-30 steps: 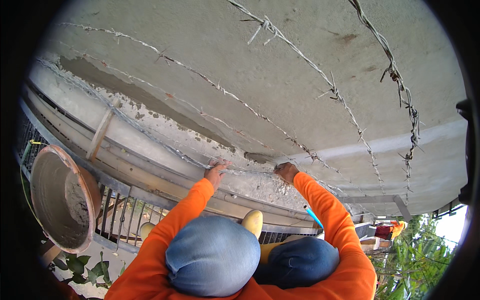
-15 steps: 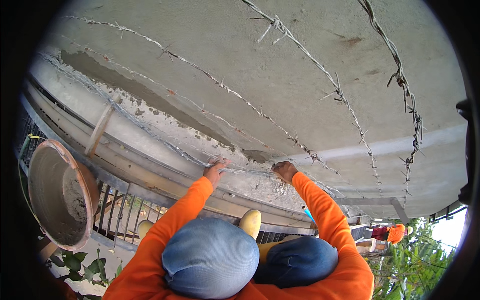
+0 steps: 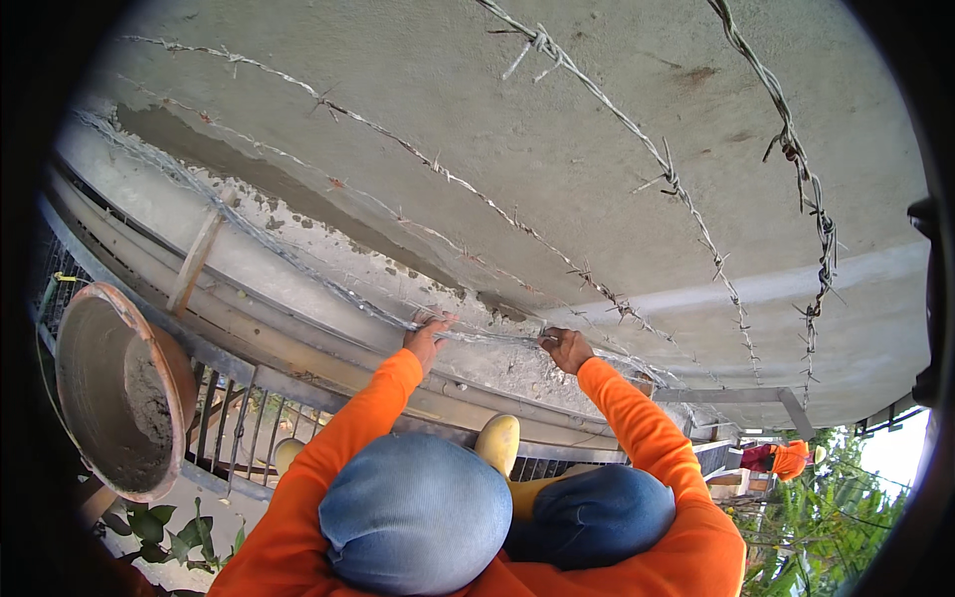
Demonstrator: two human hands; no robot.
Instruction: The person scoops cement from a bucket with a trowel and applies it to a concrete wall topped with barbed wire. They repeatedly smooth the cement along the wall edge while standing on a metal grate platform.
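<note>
My left hand (image 3: pixel 426 340) reaches to the lowest run of wire (image 3: pixel 358 300), fingers spread against it and the rough ledge (image 3: pixel 502 363). To its right my right hand (image 3: pixel 564 348) is closed at a dark, wet-looking cement patch (image 3: pixel 507 303) along the wall foot; what its fingers hold is too small and hidden to make out. Several barbed-wire strands (image 3: pixel 617 114) run across the grey rendered wall (image 3: pixel 517 119) beyond my hands. My orange sleeves flank my jeans-covered knees and yellow boots (image 3: pixel 497 443).
At left a round bucket (image 3: pixel 139 388) with grey residue tilts by a metal railing (image 3: pixel 254 428). A wooden batten (image 3: pixel 199 259) crosses the gutter-like edge. A steel bracket (image 3: pixel 731 396) sticks out at right. Beyond, a person in orange (image 3: pixel 786 458) is near green trees (image 3: pixel 816 527).
My right hand has shifted slightly down, its arm swinging in a little; the blue object beside that forearm is now hidden. My left hand stays at the wire. The distant person has moved slightly.
</note>
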